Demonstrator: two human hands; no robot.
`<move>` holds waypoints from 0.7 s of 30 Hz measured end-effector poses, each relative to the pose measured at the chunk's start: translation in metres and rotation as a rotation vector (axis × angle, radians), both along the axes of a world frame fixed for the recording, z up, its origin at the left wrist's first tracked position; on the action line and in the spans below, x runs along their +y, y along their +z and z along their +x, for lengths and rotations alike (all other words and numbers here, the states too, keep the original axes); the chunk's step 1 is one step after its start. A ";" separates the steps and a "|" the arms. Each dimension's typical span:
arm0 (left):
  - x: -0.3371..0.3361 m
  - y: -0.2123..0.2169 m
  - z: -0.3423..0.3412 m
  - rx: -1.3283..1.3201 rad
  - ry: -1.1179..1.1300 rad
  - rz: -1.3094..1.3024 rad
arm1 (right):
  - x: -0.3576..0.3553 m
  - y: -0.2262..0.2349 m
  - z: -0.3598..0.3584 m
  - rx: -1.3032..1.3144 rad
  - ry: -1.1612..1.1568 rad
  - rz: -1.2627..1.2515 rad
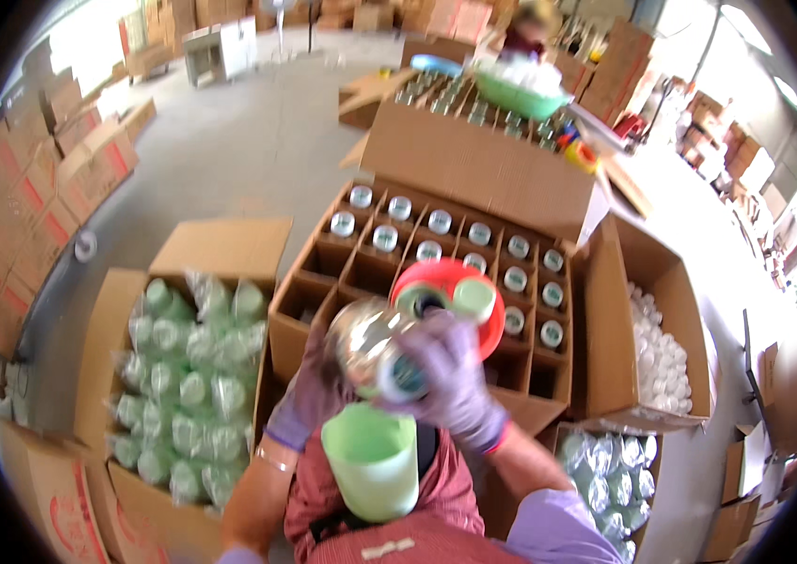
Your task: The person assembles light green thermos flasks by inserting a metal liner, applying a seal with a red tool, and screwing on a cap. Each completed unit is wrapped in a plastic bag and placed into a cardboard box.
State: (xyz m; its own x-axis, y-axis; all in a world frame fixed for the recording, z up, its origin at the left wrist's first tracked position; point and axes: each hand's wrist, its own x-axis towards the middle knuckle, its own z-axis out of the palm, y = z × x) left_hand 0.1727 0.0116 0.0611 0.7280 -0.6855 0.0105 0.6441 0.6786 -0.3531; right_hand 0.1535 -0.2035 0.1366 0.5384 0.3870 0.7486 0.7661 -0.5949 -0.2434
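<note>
Both my hands wear thin purple gloves. My left hand [314,399] is closed round the side of a shiny, rounded silver flask liner [365,343], tilted in front of me. My right hand [450,376] grips its other end, beside a round white-and-green label [403,379]; motion blurs the fingers. Just below, an open pale green plastic cylinder [370,465] stands upright at my lap. Behind my right hand, a red bowl [489,334] holds pale green cups [474,298] and a dark piece, partly hidden by the hand.
A divided carton [370,274] ahead holds several round-topped pieces. Left stands a carton [97,376] of bagged green cylinders; right, a carton [610,338] of small white pieces. Bagged cylinders [610,479] sit lower right. Beyond, a person [525,38] is near a green basin [520,94].
</note>
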 end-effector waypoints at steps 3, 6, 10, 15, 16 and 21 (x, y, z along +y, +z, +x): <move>0.033 -0.032 0.003 -0.314 0.253 0.597 | 0.053 -0.033 0.014 0.021 0.221 0.093; 0.065 -0.065 0.008 -0.359 0.349 0.677 | 0.061 -0.069 0.015 0.231 0.519 0.119; 0.091 -0.091 0.013 -0.735 0.519 1.275 | 0.028 -0.089 0.004 0.695 0.725 0.304; 0.084 -0.037 -0.019 -0.768 0.688 1.388 | -0.003 -0.125 -0.048 0.943 0.318 0.549; 0.082 -0.030 -0.029 -0.791 0.678 1.434 | -0.007 -0.134 -0.061 1.019 0.291 0.637; 0.080 -0.021 -0.084 -0.884 0.656 1.614 | -0.011 -0.138 -0.141 0.988 0.242 0.548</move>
